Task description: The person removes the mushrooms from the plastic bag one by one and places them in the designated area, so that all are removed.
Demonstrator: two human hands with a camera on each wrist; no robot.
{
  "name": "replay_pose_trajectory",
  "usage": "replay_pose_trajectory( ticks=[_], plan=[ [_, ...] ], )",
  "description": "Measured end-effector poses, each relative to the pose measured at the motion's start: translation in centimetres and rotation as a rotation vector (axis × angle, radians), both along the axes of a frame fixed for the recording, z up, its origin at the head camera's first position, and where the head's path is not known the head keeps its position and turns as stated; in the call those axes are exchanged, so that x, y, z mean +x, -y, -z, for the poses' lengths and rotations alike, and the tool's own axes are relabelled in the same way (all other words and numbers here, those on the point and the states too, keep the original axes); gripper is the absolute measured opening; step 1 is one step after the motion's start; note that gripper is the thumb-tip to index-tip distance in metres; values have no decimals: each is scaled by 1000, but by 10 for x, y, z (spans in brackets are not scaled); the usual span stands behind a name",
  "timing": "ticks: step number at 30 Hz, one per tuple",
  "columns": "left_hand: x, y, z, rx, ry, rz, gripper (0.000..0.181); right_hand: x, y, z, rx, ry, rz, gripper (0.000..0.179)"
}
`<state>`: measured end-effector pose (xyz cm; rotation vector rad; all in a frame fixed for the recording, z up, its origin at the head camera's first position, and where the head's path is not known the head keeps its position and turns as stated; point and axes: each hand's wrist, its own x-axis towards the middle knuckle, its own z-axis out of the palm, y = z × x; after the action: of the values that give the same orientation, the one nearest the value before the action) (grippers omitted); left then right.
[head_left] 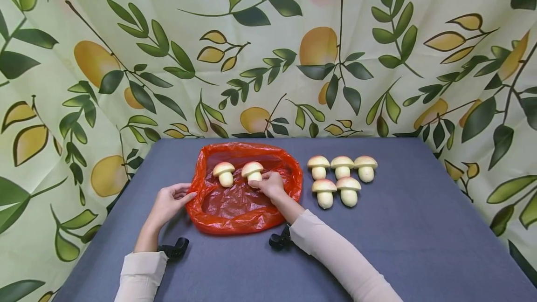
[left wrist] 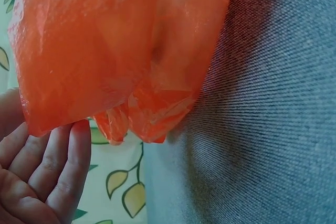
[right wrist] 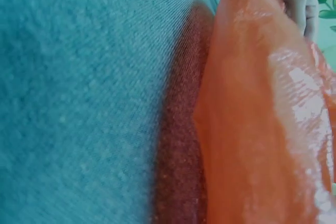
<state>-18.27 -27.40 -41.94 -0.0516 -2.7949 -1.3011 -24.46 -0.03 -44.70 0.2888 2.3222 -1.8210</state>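
Note:
A red plastic bag (head_left: 244, 224) lies with its mouth spread wide and its rim rolled outward. At its left rim my left hand (head_left: 169, 205) pinches the thin plastic between thumb and fingers; the left wrist view shows the bag's edge there. My right hand (head_left: 271, 185) reaches over the rim into the bag and holds a toy mushroom (head_left: 252, 170) by its stem. Left of that, a second toy mushroom (head_left: 224, 174) with a pale reddish cap lies inside the bag. In the right wrist view, the bag's side (right wrist: 247, 108) fills much of the picture.
Right of the bag, several matching mushrooms (head_left: 341, 167) lie in two rows on the grey-blue tabletop (head_left: 411, 227). A leaf-and-fruit patterned cloth (head_left: 277, 73) hangs behind the table and along its sides. Black wrist mounts (head_left: 178, 248) sit close to the bag's front.

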Motion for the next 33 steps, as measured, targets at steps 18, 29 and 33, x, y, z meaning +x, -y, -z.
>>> replay_pose_trajectory(
  ticks=[18,29,33],
  plan=[
    [-1,-1,-1,-7,6,-3,33,12,-6,-7,-87,27,-46,36],
    [0,0,0,-4,0,5,32,19,-15,-14,-156,13,-79,41],
    [0,0,1,-3,-4,5,32,21,-20,-15,-173,2,-86,45]
  ],
)
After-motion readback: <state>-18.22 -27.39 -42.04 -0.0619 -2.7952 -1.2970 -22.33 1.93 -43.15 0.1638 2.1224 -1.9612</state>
